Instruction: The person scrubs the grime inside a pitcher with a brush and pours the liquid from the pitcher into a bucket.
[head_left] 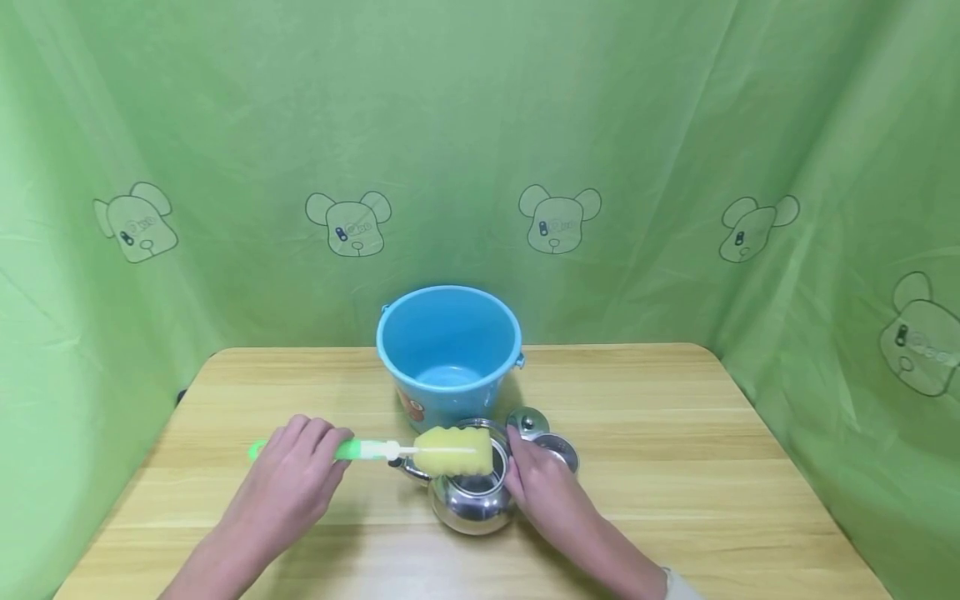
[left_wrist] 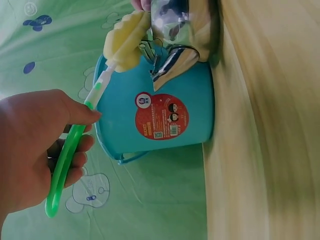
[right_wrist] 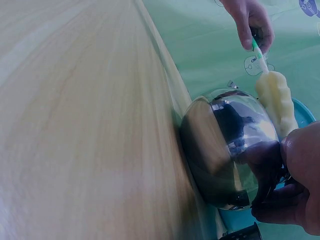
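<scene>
In the head view, your left hand (head_left: 291,471), lower left of centre, grips the brush (head_left: 384,450) by its green handle, its yellow sponge held across the mouth of the pot (head_left: 472,510). The pot is at lower centre on the table (head_left: 697,467), your right hand (head_left: 551,483) gripping its right side. A lid (head_left: 528,419) and round metal piece (head_left: 567,451) lie just beyond that hand; the bucket (head_left: 450,329) stands at centre.

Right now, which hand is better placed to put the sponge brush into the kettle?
Left, I'd judge: the left hand grips the sponge brush, its yellow head over the open kettle in the head view. The right hand is occupied holding the kettle.
</scene>
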